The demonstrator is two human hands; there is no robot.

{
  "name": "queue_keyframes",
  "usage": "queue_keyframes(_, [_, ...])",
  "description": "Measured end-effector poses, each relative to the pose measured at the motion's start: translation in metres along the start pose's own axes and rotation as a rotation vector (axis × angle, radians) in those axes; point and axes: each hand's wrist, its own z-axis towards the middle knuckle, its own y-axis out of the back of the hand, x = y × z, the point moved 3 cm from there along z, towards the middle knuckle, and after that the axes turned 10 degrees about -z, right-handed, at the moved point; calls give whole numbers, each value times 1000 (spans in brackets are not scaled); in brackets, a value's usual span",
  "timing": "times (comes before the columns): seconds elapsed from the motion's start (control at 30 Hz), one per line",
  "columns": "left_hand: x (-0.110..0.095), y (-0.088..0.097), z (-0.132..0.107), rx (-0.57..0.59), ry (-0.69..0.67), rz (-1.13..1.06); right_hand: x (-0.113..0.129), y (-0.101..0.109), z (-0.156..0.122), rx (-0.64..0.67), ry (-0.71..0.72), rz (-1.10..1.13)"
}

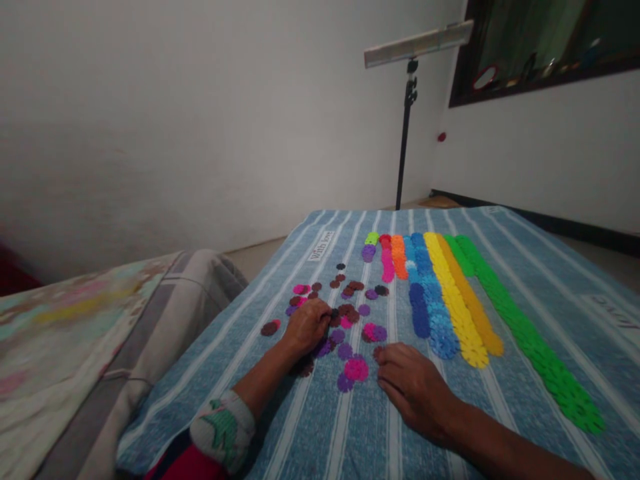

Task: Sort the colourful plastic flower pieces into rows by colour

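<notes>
Head view, writing first: a white label [321, 245] sewn on the blue striped cloth [540, 267] reads "With love". A second label [613, 310] near the right edge is too smeared to read.

The left hand [307, 327] lies among the loose discs [350, 300], which are scattered brown, purple and pink at the cloth's middle. Its fingers are curled narrow, with the tips at a dark disc [334, 316] (pinched or only touched, I cannot tell), and the palm hides further discs beneath. The right hand [415, 390] rests flat on the cloth, fingers loosely spread and holding nothing, its tips just beside a pink disc [356, 369]. The frame's bottom cuts off that forearm.

Right of the loose discs run sorted rows [455, 307] in pink, orange, blue, yellow and green, side by side. Bare cloth lies beyond the green row and in front of both hands. A grey blanket [165, 313] borders the cloth's left edge, and a light stand [405, 133] stands past the far edge.
</notes>
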Motion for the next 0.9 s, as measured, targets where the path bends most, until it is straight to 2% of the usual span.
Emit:
queue_keyframes(0.33, [10,3,9,-53,-7,-46,-1,-1,-1,23,-2,-4])
queue_keyframes(0.7, [5,5,10,-35,17,-61,1,1,-1,0,8,-10])
queue_keyframes(0.9, [11,7,11,5,36,-80,1,2,-1,-8,13,-10])
